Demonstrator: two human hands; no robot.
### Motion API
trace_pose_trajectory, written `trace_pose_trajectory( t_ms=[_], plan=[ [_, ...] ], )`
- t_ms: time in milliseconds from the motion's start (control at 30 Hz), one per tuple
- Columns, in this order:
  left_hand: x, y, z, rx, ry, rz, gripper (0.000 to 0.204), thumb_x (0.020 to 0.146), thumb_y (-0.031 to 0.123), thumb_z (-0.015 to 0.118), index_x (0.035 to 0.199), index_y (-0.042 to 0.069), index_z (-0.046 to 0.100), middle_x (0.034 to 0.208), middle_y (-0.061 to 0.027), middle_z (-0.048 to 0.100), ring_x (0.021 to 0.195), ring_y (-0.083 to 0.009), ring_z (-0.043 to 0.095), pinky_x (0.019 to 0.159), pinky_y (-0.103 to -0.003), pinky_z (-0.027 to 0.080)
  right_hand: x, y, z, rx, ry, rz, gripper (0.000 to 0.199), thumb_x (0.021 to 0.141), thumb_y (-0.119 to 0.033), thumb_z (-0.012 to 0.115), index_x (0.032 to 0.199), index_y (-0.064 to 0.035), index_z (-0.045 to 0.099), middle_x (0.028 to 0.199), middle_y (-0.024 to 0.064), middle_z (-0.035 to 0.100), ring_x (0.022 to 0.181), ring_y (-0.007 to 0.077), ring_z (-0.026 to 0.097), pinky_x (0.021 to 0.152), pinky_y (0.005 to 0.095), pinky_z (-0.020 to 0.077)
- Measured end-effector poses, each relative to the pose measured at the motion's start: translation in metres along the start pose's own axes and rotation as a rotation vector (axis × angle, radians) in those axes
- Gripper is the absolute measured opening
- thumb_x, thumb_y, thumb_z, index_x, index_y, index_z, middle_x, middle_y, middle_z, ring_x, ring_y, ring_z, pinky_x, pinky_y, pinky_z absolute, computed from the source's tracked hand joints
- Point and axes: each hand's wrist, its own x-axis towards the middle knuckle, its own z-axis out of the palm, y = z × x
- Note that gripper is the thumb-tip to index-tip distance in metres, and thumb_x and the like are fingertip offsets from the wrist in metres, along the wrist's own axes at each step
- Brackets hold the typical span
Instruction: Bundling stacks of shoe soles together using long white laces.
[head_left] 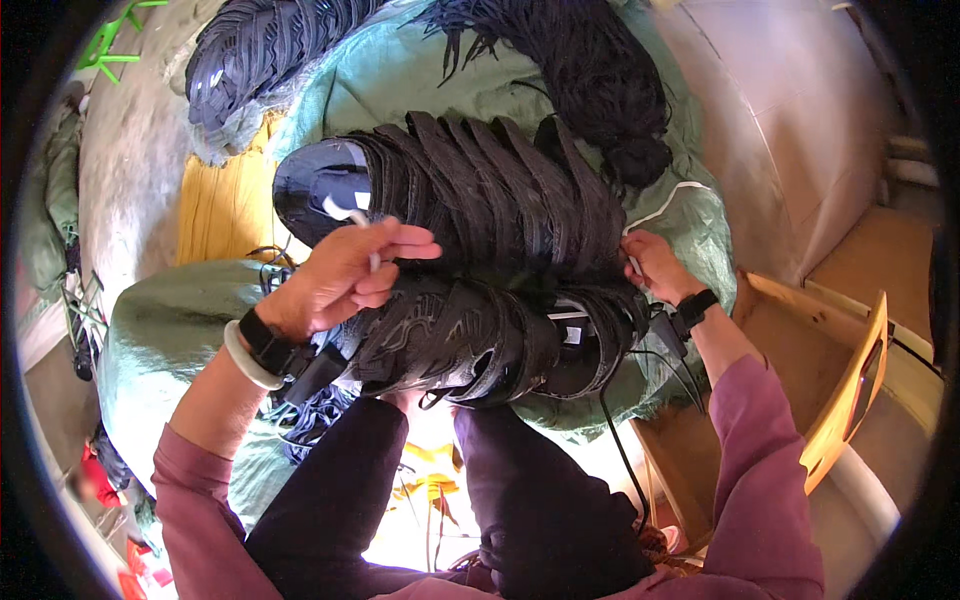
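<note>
In front of me lies a long row of nested black shoe uppers (480,190), with a smooth dark toe at its left end. A second row of black uppers (450,335) lies nearer, above my knees. My left hand (345,270) is over the left end of the rows, shut on a white cord (340,211), with some fingers stretched to the right. At the right end of the rows, my right hand (655,265) pinches a white cord (665,205) that curves away over green sacking. Whether both pieces are one cord is hidden.
Green woven sacking (400,95) lies under the uppers. Farther off are another stack of black uppers (265,55) and a heap of black laces (590,70). A wooden crate (845,410) stands at right, a yellow panel (225,205) at left. Black cables (622,455) hang near my right knee.
</note>
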Motion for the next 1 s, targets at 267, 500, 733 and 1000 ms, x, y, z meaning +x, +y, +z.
trace_pose_trajectory(
  t_ms=[267, 500, 733, 1000],
  plan=[
    [0.053, -0.026, 0.015, 0.588, 0.135, 0.103, 0.035, 0.098, 0.019, 0.048, 0.126, -0.002, 0.05, 0.103, -0.0041, 0.065, 0.052, -0.004, 0.042, 0.043, -0.02, 0.034, 0.005, -0.009, 0.006, -0.461, -0.131, -0.357, 0.016, 0.088, -0.018, 0.061, 0.081, -0.0039, 0.063, 0.068, -0.0041, 0.054, 0.058, 0.007, 0.048, 0.053, 0.0246, 0.0369],
    [0.089, -0.039, 0.018, 1.26, 0.153, 0.63, 0.022, 0.094, 0.007, 0.047, 0.112, -0.002, 0.054, 0.078, 0.0002, 0.058, 0.057, -0.0075, 0.048, 0.048, -0.023, 0.037, 0.016, 0.002, 0.005, -0.186, -0.213, -0.184, 0.015, 0.086, -0.012, 0.061, 0.09, 0.0002, 0.068, 0.074, -0.002, 0.061, 0.062, 0.0088, 0.051, 0.056, 0.025, 0.039],
    [0.137, -0.06, 0.01, 0.412, 0.103, 0.262, 0.014, 0.09, 0.002, 0.048, 0.095, 0.005, 0.06, 0.061, -0.0002, 0.051, 0.051, -0.012, 0.049, 0.043, -0.028, 0.032, 0.007, -0.021, 0.04, -0.208, -0.318, -0.434, 0.027, 0.09, -0.004, 0.057, 0.115, 0.0038, 0.061, 0.11, 0.0069, 0.066, 0.094, 0.0159, 0.06, 0.083, 0.0323, 0.0492],
    [0.193, -0.061, -0.051, 1.086, -0.274, 0.506, 0.009, 0.073, 0.006, 0.071, 0.079, 0.006, 0.065, 0.069, -0.009, 0.062, 0.062, -0.0269, 0.059, 0.055, -0.034, 0.047, 0.017, -0.017, 0.037, 0.176, -0.397, -0.202, 0.043, 0.091, -0.004, 0.058, 0.133, -0.0002, 0.048, 0.127, 0.0069, 0.058, 0.109, 0.0171, 0.058, 0.093, 0.0353, 0.0492]
  ],
)
